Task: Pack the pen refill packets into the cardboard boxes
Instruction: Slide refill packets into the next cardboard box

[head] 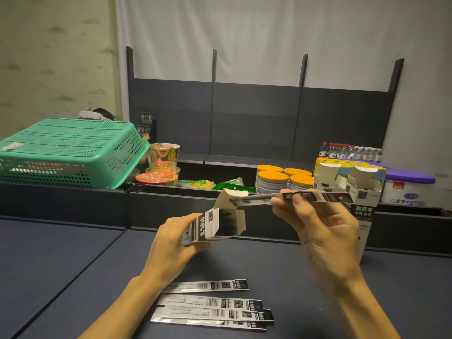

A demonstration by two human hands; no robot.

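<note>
My left hand point(171, 243) grips a small black-and-white cardboard box point(215, 222), held above the dark table with its open end and raised flap turned to the right. My right hand point(320, 228) pinches a long narrow pen refill packet point(305, 198) held level, its left tip at the box's open mouth. Several more refill packets point(212, 307) lie flat on the table near its front edge, below my hands. Two open cardboard boxes point(347, 182) stand upright at the back right.
An upturned green plastic basket point(68, 152) sits at the back left. Behind a dark divider are instant noodle cups point(162, 162), orange-lidded tins point(276, 181), water bottles point(349, 150) and a purple-lidded tub point(411, 187). A taller white-and-black box point(364, 231) stands behind my right hand.
</note>
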